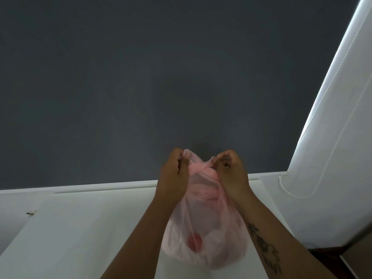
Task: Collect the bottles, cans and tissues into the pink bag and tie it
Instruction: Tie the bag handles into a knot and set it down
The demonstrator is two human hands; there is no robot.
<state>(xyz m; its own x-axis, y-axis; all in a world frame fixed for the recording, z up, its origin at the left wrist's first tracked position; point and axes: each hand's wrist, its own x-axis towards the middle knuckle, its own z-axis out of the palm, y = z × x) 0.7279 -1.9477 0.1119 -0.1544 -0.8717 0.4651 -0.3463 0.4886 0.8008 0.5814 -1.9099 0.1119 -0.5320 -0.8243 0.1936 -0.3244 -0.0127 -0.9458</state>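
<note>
A thin, see-through pink bag [203, 234] hangs full between my forearms above a white table [80, 228]. A red round shape and pale crumpled things show dimly through its plastic. My left hand [175, 174] pinches the bag's left handle at the top. My right hand [231, 172] pinches the right handle. Between the two hands the handles cross in a twisted band. No loose bottles, cans or tissues are in view.
A dark grey wall [161, 77] fills the upper view behind the table. A white roller blind [332, 158] with a bead cord hangs at the right. A small dark mark [30, 213] lies near the table's left edge.
</note>
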